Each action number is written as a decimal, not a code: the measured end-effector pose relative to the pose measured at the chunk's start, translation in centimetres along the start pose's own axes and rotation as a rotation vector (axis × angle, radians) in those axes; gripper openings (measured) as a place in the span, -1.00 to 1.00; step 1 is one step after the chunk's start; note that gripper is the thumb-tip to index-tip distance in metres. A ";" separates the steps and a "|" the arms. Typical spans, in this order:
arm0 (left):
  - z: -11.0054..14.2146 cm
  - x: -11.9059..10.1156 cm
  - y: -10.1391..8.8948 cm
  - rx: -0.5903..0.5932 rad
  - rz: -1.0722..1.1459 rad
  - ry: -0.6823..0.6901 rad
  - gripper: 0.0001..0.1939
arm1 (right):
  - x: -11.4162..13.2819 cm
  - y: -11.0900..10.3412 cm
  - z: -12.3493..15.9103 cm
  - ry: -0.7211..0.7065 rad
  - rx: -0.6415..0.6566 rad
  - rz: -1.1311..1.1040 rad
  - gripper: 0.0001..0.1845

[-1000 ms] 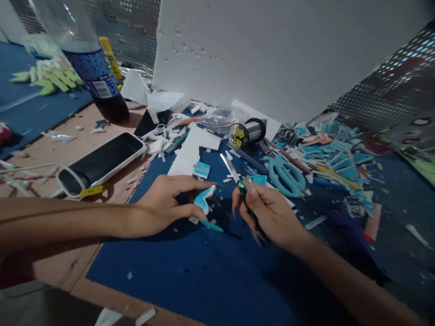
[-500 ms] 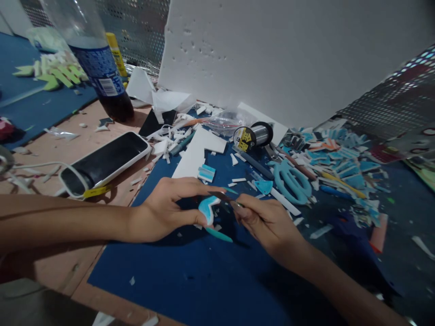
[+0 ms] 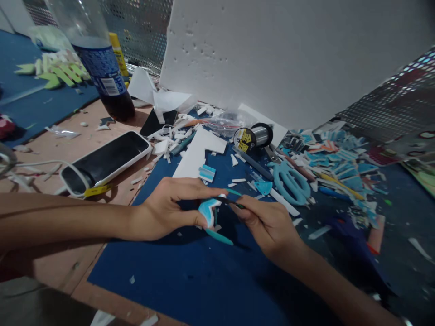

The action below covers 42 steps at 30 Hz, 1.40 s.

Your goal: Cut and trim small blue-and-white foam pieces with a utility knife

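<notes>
My left hand (image 3: 171,206) pinches a small blue-and-white foam piece (image 3: 208,210) with a notched edge between thumb and forefinger. Long pointed teal shapes (image 3: 219,237), perhaps fingernails, stick out at those two fingertips. In my right hand (image 3: 267,219) is a thin dark knife blade (image 3: 222,199), gripped between thumb and fingers. Its tip meets the upper edge of the foam piece, close to my left forefinger; its handle is mostly hidden. Both hands are just above a blue cutting mat (image 3: 190,280).
Behind my hands lie a white foam sheet (image 3: 195,151), a wire spool (image 3: 253,136) and light-blue scissors (image 3: 291,183). Foam scraps (image 3: 340,154) heap at the right, near a dark-blue glue gun (image 3: 356,253). A phone-like device (image 3: 107,160) and a cola bottle (image 3: 105,74) stand left.
The blade in my right hand has turned from showing its flat side to nearly edge-on. My left hand and the foam piece have hardly moved.
</notes>
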<state>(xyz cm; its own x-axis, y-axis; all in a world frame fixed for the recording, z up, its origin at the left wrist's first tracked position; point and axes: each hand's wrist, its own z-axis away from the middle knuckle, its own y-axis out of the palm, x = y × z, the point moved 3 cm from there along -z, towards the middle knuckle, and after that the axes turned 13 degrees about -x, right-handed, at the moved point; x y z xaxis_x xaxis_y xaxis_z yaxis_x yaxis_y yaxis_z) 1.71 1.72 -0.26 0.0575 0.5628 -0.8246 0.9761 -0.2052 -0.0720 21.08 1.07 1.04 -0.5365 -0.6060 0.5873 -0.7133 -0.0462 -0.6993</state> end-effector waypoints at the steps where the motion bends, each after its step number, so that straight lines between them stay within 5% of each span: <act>1: 0.0 0.1 0.1 0.007 0.007 0.002 -0.59 | 0.0 0.1 0.0 0.000 0.002 -0.007 -0.69; 15: -0.1 -0.2 -0.1 0.063 0.089 -0.028 -0.57 | 0.2 0.0 -0.5 0.042 0.117 -0.205 -0.69; 23: -0.1 -0.1 0.4 0.176 0.111 -0.081 -0.59 | 0.7 0.2 -0.5 0.031 0.212 -0.135 -0.65; 31: -0.2 0.1 0.2 0.106 0.107 -0.077 -0.54 | 0.7 -0.1 -0.7 0.007 0.070 -0.144 -0.62; 38: 0.0 0.2 0.0 -0.033 -0.066 -0.029 -0.58 | 0.6 -0.7 -0.2 0.345 -0.021 -0.211 -0.56; 42: 0.2 0.1 0.0 0.003 -0.311 0.008 -0.65 | 1.7 0.0 -0.4 0.610 0.060 -0.453 -0.66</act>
<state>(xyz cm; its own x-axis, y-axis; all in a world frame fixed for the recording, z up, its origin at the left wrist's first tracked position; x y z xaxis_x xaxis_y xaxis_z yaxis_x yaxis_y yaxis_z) 1.68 1.64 -0.46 -0.2422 0.6052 -0.7583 0.9464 -0.0246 -0.3219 20.01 0.32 2.24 -0.3637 0.0279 0.9311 -0.9067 -0.2400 -0.3469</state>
